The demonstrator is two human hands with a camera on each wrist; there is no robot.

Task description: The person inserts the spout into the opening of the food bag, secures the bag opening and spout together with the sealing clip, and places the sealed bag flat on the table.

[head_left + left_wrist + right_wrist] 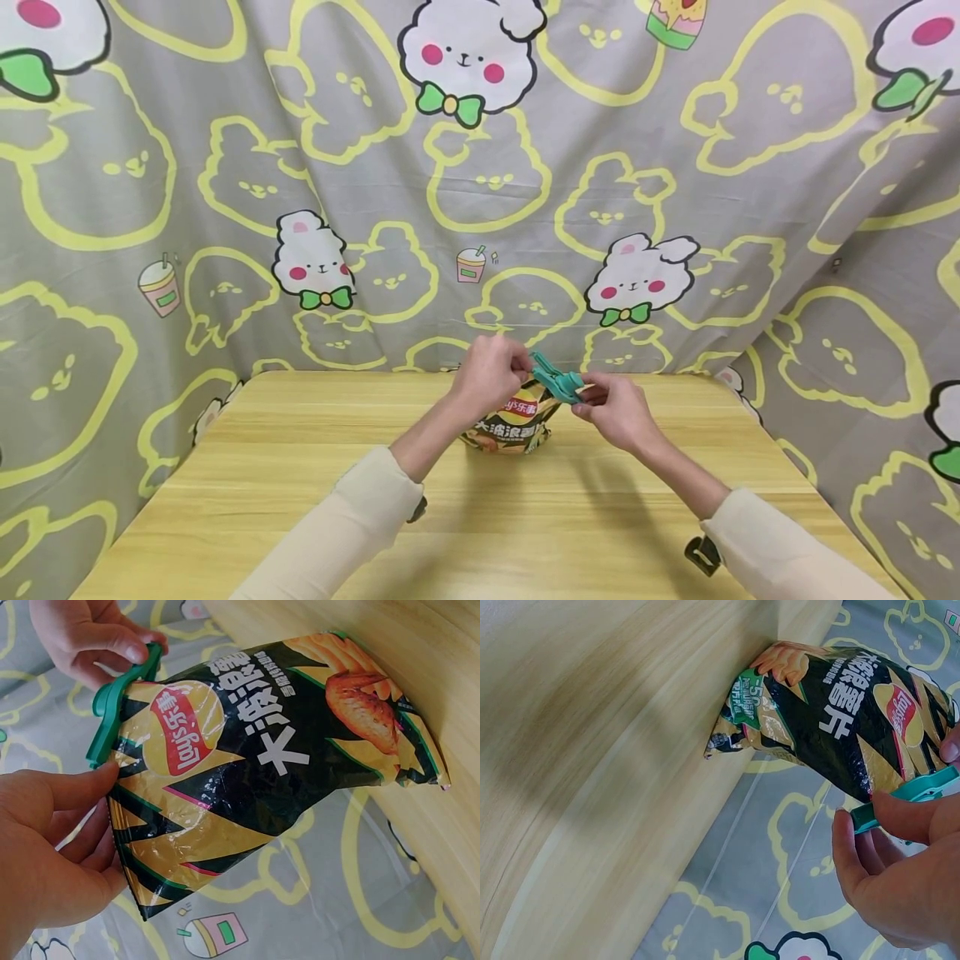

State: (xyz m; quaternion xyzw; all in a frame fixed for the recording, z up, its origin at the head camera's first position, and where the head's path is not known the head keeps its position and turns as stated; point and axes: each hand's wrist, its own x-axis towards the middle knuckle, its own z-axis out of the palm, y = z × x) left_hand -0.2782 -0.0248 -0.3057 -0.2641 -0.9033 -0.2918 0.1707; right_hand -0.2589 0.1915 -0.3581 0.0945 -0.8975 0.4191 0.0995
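A black and gold bag of potato chips (506, 429) stands on the table with its printed front facing the head view. My left hand (489, 371) pinches one end of its top edge, thumb in front, as the left wrist view shows (52, 840). Toward the other end of that edge, my right hand (618, 408) holds a teal-green bag clip (558, 383) between thumb and fingers. The clip lies across the right part of the bag's top (907, 796); how far it is closed cannot be told.
The wooden table (337, 533) reaches back to a grey curtain (510, 183) printed with yellow outlines and white cartoon animals. More of this cloth hangs at the left and right sides. Dark straps or mounts (702, 554) show at both sleeves.
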